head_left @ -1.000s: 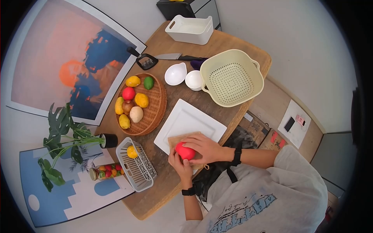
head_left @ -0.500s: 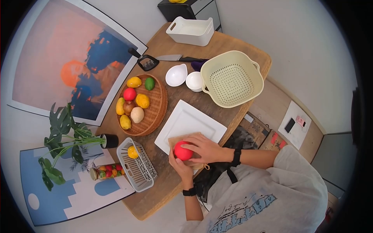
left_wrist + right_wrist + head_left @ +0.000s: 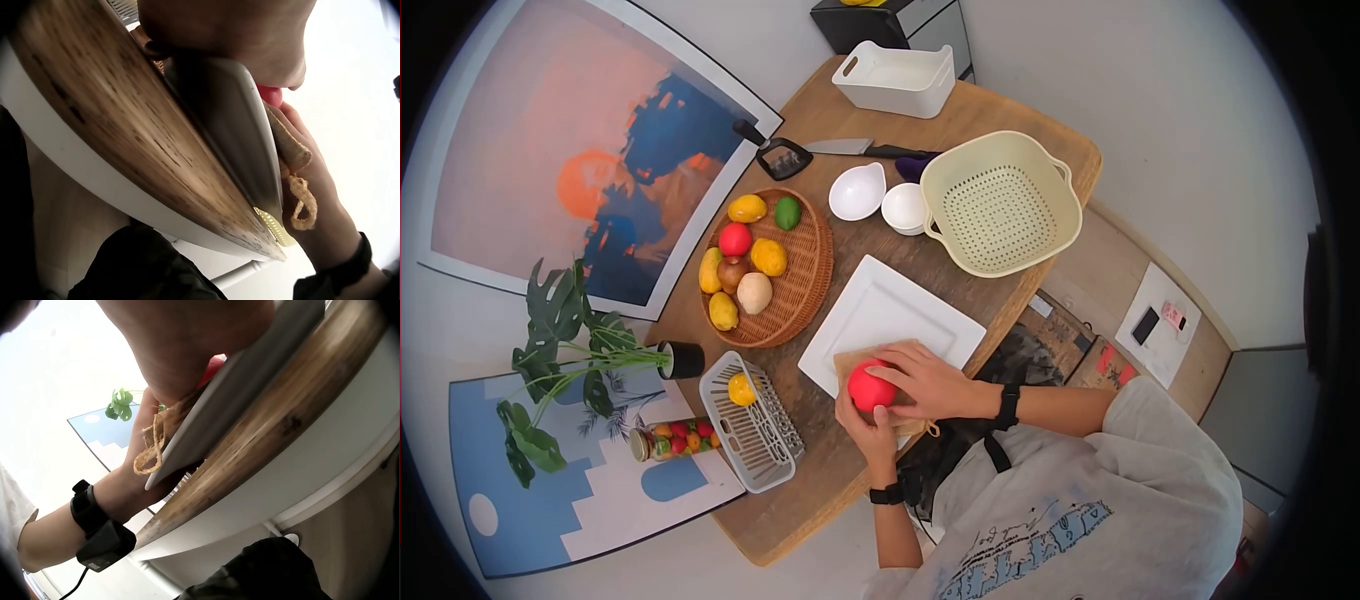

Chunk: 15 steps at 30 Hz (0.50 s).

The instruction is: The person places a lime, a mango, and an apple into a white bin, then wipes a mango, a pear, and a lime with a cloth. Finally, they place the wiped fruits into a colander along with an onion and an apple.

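In the head view a round red fruit (image 3: 870, 387) is held between both hands above a brown cloth (image 3: 849, 362) on the white square plate (image 3: 880, 300). My left hand (image 3: 868, 432) curls round its lower left side. The right hand (image 3: 930, 384) grips it from the right, fingers over its top. The left wrist view shows a little of the red fruit (image 3: 271, 95) and the cloth's string loop (image 3: 303, 203) by the plate's edge. Fingers under the fruit are hidden.
A wicker tray (image 3: 821, 260) of fruit stands left, a grey basket (image 3: 745, 425) with a yellow fruit below it. Beyond the plate are white bowls (image 3: 858, 192), a knife (image 3: 840, 146), a pale colander (image 3: 1000, 205) and a white bin (image 3: 897, 90).
The red fruit has shifted slightly left and up between the hands since a second ago, and the fingers have moved a little on it. Both hands still hold it.
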{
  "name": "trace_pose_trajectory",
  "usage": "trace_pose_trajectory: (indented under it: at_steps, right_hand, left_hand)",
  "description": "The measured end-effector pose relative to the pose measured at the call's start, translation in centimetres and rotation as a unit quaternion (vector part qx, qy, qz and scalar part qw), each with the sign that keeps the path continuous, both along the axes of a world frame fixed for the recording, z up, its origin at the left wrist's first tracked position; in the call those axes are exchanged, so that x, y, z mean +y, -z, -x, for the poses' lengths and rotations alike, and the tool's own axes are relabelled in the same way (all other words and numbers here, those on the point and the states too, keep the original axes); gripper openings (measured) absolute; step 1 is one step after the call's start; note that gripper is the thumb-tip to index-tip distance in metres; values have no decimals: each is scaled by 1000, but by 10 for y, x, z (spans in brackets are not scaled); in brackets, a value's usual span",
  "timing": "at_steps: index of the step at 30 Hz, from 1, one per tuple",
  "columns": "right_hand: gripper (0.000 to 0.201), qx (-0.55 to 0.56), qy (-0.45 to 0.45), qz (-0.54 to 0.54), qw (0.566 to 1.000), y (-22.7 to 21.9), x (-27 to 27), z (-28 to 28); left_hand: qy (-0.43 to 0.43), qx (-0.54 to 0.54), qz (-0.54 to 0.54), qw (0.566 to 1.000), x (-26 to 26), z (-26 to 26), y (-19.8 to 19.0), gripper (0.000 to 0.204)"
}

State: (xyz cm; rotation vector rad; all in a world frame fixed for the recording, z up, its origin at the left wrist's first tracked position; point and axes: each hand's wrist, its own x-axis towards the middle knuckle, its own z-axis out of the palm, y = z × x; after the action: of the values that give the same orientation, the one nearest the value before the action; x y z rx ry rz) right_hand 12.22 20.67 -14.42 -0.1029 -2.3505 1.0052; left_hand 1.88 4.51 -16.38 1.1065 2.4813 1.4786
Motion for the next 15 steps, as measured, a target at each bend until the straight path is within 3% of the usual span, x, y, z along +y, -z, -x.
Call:
trace_pose_trajectory:
  at_steps: [2,5,8,15]
  right_hand:
    - [71,15,-1,11,1000,-1,0,-2]
    - [69,53,6,30,998,-4,1,-5]
    - [67,84,15,42,995,-6,3,-6]
    - [65,88,14,20,996,-8,4,-5]
  left_hand:
    - [13,14,14,1000,-2,4,2,84]
    - [31,76,46,996,-5,6,2,67]
    - [-14,8,20,1000,1,-5,-4,61]
    - [-19,1,32,999,1,-5,-6,62]
